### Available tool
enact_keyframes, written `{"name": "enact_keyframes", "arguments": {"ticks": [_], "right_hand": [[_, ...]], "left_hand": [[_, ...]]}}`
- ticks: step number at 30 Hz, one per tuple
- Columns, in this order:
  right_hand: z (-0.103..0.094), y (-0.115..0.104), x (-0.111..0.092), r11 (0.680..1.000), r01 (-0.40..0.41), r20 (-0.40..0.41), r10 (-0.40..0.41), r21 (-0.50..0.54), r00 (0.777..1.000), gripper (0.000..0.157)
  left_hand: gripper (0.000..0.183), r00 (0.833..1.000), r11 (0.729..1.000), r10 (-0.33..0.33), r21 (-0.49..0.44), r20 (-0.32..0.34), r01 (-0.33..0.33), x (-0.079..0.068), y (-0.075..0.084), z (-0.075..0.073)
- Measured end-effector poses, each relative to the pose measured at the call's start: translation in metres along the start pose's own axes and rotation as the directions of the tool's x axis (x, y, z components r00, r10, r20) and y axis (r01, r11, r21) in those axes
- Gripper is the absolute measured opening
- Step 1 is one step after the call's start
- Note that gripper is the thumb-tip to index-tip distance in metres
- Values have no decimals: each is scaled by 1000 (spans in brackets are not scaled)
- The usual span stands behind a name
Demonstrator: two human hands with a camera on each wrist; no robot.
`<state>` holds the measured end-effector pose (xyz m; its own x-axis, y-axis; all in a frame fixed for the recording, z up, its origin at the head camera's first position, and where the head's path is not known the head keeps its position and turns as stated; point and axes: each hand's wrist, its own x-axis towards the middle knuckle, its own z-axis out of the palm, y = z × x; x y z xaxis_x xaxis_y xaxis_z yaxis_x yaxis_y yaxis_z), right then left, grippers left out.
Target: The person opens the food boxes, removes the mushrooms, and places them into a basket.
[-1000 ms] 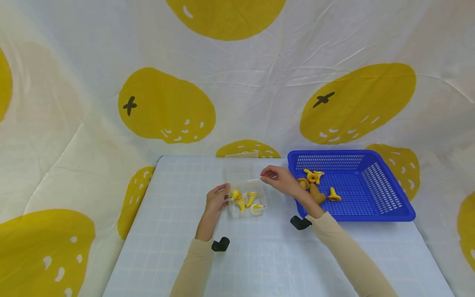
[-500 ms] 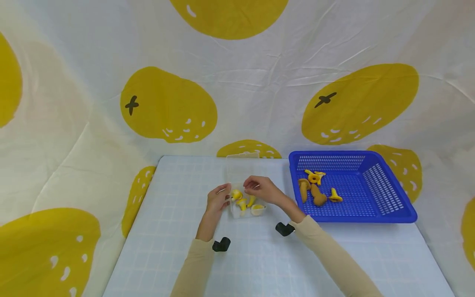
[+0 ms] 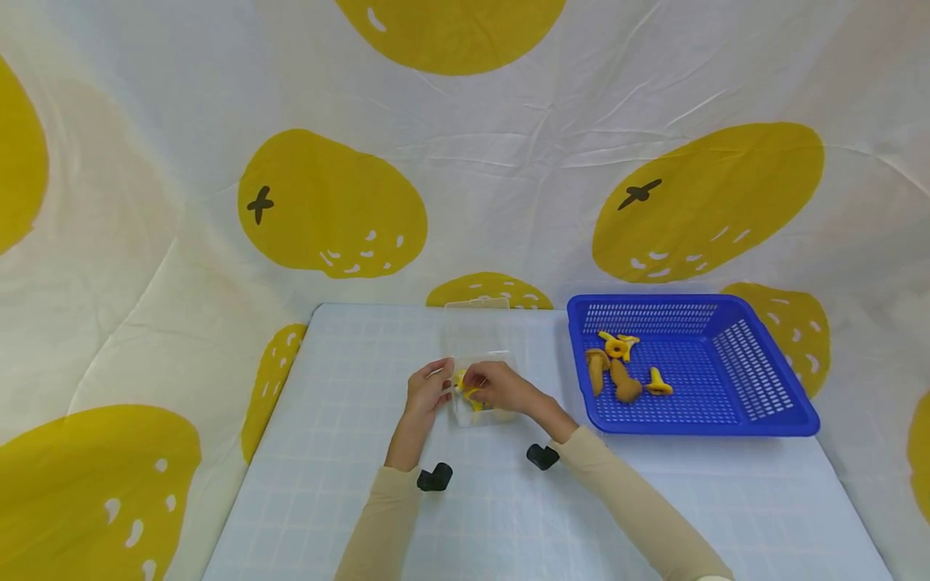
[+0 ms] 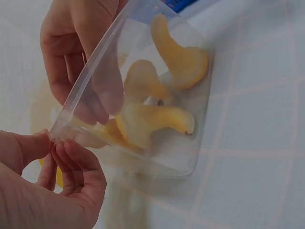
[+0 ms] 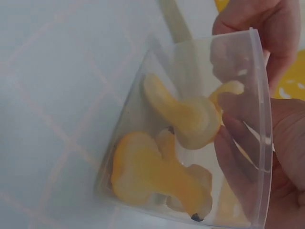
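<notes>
A clear plastic box point(image 3: 467, 420) with a raised lid holds several yellow chanterelle mushrooms point(image 4: 156, 120). My left hand point(image 3: 425, 392) pinches the box's left rim between thumb and fingers, as the left wrist view shows. Inside the box is my right hand point(image 3: 503, 387), reaching in from the right with curled fingers. In the right wrist view its fingertips hold a yellow chanterelle point(image 5: 230, 88) near the box's left side, partly hidden by the hand. Other mushrooms point(image 5: 157, 176) lie on the box floor below the hand, seen through the wall.
To the right stands a blue plastic basket point(image 3: 701, 411). It contains yellow mushrooms point(image 3: 658, 382) and brown mushrooms point(image 3: 626, 384) toward its left side. The box's clear lid point(image 3: 475, 329) stands up at the table's back edge, before a patterned cloth point(image 3: 494, 202).
My right hand has moved left from beside the basket, over the box's rim and down among the mushrooms. The left hand stays at the box's rim. The basket's mushrooms look unmoved.
</notes>
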<state>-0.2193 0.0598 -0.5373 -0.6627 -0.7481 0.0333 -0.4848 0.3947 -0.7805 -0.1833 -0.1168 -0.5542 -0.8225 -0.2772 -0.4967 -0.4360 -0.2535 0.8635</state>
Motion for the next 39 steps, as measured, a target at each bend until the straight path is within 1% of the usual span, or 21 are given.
{"name": "enact_keyframes", "arguments": {"ticks": [5,6,9,14,21,25,31,34,39], "right_hand": [[1,-3,0,997,-63,41,64,-41,997,21],[1,-3,0,996,-66,46,68,-56,997,20],[1,-4,-1,995,-56,53,61,-87,997,18],[-5,-5,-6,995,-7,54,12,-98,998,17],[-22,-8,-16,993,58,-12,-59,-103,998,16],[-34,-12,-24,996,54,-44,-57,-73,997,16],[-52,-12,-34,998,55,-104,-60,-43,993,16],[-62,-11,-40,999,38,-142,-42,-33,989,17],[-81,-9,-52,999,-40,-196,42,15,980,17]], "left_hand": [[34,1000,1000,6,-3,-4,-6,0,0,0],[34,1000,1000,7,-6,-5,-7,1,0,0],[35,1000,1000,14,-10,-3,-14,0,0,1],[35,1000,1000,13,-9,0,-13,1,0,2],[37,1000,1000,-2,-1,-6,2,0,0,2],[37,1000,1000,-10,5,-4,10,-1,1,1],[35,1000,1000,8,0,3,-8,2,0,-1],[35,1000,1000,10,2,6,-10,3,-1,-1],[35,1000,1000,4,5,9,-4,1,0,0]]}}
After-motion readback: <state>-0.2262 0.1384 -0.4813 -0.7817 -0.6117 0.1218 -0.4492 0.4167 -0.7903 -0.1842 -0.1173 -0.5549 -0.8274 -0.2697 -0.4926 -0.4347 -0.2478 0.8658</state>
